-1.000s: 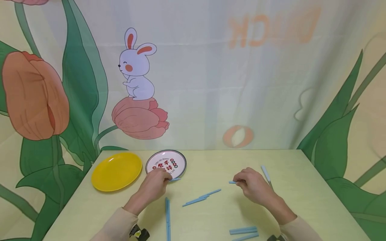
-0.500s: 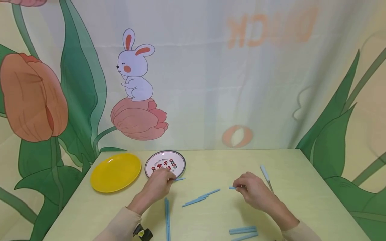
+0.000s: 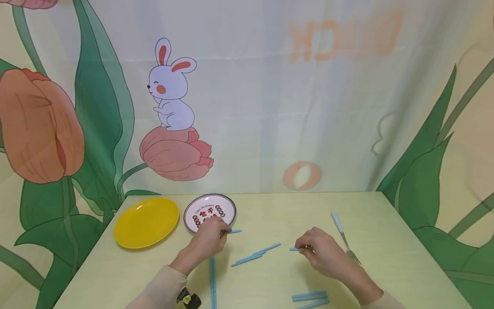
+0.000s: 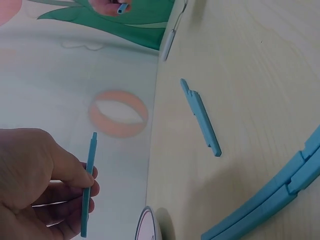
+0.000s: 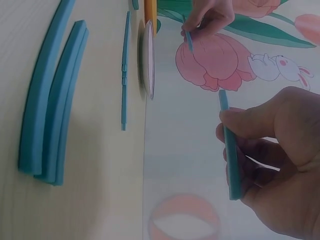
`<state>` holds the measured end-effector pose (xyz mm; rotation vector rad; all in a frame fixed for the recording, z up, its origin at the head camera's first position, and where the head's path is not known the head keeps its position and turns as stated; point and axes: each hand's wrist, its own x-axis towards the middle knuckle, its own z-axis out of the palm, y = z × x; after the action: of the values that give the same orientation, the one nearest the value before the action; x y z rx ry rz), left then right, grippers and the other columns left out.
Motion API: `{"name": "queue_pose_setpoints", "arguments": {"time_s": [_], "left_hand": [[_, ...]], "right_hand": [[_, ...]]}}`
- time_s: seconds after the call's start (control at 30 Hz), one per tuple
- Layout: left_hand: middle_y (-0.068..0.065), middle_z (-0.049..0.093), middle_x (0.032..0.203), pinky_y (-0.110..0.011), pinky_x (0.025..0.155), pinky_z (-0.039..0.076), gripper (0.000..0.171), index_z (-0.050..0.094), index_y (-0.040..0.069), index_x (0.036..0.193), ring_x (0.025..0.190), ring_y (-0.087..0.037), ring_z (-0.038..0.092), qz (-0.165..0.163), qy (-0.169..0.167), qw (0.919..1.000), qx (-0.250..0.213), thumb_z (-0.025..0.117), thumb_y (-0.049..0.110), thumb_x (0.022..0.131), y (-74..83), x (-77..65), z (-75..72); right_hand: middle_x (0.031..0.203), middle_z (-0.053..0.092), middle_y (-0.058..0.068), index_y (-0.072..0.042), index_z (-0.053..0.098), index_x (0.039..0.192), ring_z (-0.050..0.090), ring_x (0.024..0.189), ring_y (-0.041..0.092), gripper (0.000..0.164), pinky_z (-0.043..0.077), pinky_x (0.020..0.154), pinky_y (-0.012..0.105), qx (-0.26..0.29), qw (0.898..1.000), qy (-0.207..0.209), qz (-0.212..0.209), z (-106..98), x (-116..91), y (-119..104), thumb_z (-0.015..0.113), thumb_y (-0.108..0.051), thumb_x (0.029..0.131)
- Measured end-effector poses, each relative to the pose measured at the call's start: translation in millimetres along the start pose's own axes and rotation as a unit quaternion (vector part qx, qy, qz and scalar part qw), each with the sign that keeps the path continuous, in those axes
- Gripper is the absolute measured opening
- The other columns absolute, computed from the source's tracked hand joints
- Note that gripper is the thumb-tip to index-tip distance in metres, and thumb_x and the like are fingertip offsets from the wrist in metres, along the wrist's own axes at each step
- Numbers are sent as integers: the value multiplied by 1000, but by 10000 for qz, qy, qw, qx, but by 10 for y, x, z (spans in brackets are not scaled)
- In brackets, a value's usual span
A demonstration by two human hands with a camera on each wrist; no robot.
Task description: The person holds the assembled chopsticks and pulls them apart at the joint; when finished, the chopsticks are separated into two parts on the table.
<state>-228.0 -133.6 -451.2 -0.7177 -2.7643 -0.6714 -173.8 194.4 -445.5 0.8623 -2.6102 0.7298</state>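
Observation:
My left hand (image 3: 208,238) pinches a short blue chopstick piece (image 4: 89,187) between thumb and fingers, in the air in front of the white plate (image 3: 227,206). One end of that piece narrows to a small tip in the left wrist view. Across the table, my right hand (image 3: 324,253) pinches another short blue chopstick piece (image 5: 230,150), also held above the tabletop. The two held pieces are apart. Between the hands, several blue chopstick pieces (image 3: 254,255) lie side by side on the table, offset lengthwise.
A yellow plate (image 3: 146,223) stands at the back left. Right of my right hand lies a fork (image 3: 338,223) with a pale handle. Long blue chopsticks (image 3: 213,283) lie at the front left, and shorter blue pieces (image 3: 310,296) at the front right. A printed curtain (image 3: 262,128) hangs behind.
My left hand has shifted a little to the right with its piece. The right hand has come lower, nearer the front, with its piece, uncovering more of the fork.

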Motion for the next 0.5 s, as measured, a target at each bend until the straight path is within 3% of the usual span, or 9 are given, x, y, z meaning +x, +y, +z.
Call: {"name": "queue_pose_setpoints", "arguments": {"time_s": [0.5], "left_hand": [[-4,68,83,-26,69,50,18,76,3,92,76,-12,58,50,-375,9988,-299,66,-5,79,-27,46,232]], "right_hand": [[86,66,-13,-23,71,85,52,78,5,19,45,64,18,129,9992,-254,-286,71,-159,-89,73,-4,81]]}}
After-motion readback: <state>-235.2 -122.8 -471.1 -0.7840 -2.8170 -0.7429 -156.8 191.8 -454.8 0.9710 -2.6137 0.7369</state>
